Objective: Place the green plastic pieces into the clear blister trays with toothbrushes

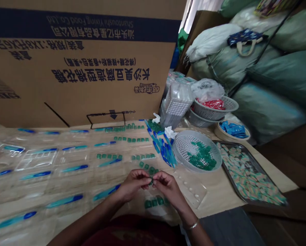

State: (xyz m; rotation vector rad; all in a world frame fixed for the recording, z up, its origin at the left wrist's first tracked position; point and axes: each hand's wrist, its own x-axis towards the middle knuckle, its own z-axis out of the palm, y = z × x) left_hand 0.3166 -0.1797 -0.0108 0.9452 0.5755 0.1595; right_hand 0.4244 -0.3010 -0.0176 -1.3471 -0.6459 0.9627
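My left hand (136, 182) and my right hand (167, 186) meet at the front of the table, both pinching one small green piece (150, 181) between thumbs and fingertips. The fingers partly cover it. Just beyond lies a short row of green cubes (145, 166), and nearer to me another row of green cubes (154, 202) sits in a clear plastic tray. To the right of my right hand rests a clear plastic tray (194, 191) with round bumps. A grey perforated basket (177, 150) holds a heap of small green pieces (202, 157).
A big cardboard box (78, 85) walls off the back. Blue-and-teal plastic sticks (65, 201) lie across clear trays on the left; more sticks (167, 152) are heaped by the basket. A metal tray (242, 198) of pastel pieces, baskets of red packets (211, 104) and blue packets (233, 130) stand right.
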